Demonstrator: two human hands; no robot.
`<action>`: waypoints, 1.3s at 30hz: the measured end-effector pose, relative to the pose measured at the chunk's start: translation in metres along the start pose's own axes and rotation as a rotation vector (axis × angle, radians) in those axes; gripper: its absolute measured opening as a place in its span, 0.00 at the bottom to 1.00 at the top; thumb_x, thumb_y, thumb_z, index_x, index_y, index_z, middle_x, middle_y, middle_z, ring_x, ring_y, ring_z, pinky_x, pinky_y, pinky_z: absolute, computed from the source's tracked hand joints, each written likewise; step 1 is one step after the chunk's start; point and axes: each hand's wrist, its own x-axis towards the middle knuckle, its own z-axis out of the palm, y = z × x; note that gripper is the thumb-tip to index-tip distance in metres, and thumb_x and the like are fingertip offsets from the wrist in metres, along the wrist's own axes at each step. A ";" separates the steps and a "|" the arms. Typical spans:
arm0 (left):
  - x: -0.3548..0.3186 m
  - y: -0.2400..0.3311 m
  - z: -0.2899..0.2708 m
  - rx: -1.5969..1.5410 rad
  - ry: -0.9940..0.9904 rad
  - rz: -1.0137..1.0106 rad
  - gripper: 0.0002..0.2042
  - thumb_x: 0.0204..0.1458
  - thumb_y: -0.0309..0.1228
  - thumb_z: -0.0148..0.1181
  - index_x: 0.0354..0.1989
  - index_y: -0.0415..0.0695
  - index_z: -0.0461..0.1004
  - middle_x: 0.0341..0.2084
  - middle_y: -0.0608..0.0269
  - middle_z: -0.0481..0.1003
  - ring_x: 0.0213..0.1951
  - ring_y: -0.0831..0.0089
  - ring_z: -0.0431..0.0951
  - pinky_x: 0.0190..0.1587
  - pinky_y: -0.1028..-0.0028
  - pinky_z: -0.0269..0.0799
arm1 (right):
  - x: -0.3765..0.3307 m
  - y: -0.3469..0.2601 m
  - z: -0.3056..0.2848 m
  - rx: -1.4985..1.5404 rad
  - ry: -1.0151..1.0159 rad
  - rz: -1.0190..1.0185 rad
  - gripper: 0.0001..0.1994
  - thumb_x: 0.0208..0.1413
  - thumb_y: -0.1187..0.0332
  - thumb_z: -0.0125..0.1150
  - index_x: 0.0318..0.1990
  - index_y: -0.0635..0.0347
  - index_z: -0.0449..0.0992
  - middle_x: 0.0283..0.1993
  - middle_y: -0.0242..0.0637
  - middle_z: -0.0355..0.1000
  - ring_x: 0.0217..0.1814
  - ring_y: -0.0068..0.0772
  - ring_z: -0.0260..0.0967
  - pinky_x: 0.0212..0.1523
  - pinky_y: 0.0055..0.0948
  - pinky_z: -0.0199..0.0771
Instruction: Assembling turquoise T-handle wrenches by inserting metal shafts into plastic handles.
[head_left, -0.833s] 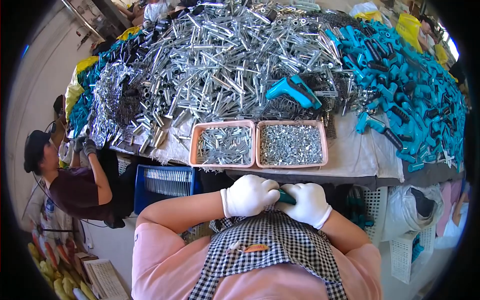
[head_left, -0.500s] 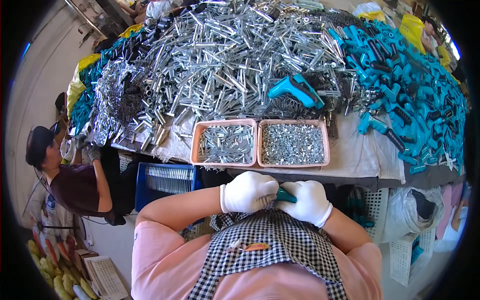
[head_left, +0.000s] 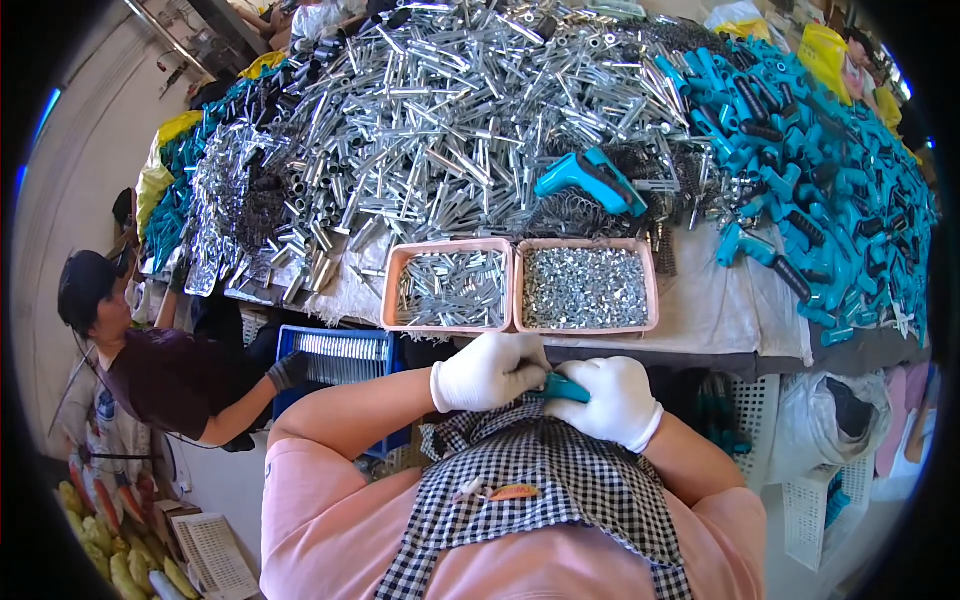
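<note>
Both my hands wear white knitted gloves and meet in front of my checked apron, just short of the table. In my right hand (head_left: 610,400) is a teal plastic housing (head_left: 566,389), with the fingers wrapped round it so that most of its shape is hidden. My left hand (head_left: 490,372) is closed, its fingertips pinched together at the housing's left end. Anything small between those fingertips is hidden. Two pink trays stand just beyond my hands: the left tray (head_left: 390,290) holds slim metal pins, the right tray (head_left: 652,285) small metal pieces.
A large heap of metal rods and tubes (head_left: 470,130) covers the table, with dark springs (head_left: 575,215) around a teal gun-shaped housing (head_left: 590,183). More teal housings (head_left: 830,200) are piled at right. At left, a co-worker (head_left: 150,365) reaches to a blue crate (head_left: 335,345).
My left hand has shifted slightly left and away from me, uncovering more of the teal housing. The co-worker's one hand has come down to the blue crate.
</note>
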 end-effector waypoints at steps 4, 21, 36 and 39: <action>-0.008 0.008 0.006 0.107 0.086 0.133 0.06 0.49 0.26 0.64 0.33 0.39 0.76 0.26 0.52 0.78 0.27 0.57 0.80 0.32 0.65 0.76 | -0.003 -0.001 -0.001 0.050 0.030 -0.012 0.18 0.40 0.54 0.73 0.37 0.54 0.82 0.25 0.41 0.76 0.25 0.44 0.76 0.27 0.38 0.75; -0.006 0.008 -0.004 0.384 0.054 0.217 0.05 0.48 0.25 0.64 0.29 0.43 0.73 0.36 0.57 0.81 0.31 0.57 0.80 0.35 0.63 0.76 | 0.000 0.009 0.001 0.065 0.060 0.013 0.17 0.39 0.55 0.73 0.33 0.53 0.81 0.25 0.40 0.76 0.26 0.45 0.76 0.27 0.39 0.74; -0.010 0.008 0.006 0.485 0.096 0.413 0.08 0.45 0.25 0.65 0.29 0.41 0.70 0.37 0.54 0.79 0.33 0.57 0.81 0.36 0.63 0.78 | -0.004 0.008 0.006 0.043 0.065 -0.001 0.19 0.40 0.52 0.73 0.36 0.53 0.81 0.28 0.41 0.77 0.29 0.44 0.77 0.29 0.39 0.75; -0.012 0.011 0.007 0.677 0.098 0.393 0.09 0.44 0.26 0.64 0.28 0.40 0.69 0.36 0.52 0.79 0.34 0.57 0.81 0.34 0.63 0.79 | -0.001 0.007 0.006 0.051 0.044 0.019 0.19 0.41 0.52 0.73 0.36 0.53 0.81 0.29 0.40 0.77 0.29 0.44 0.77 0.30 0.38 0.75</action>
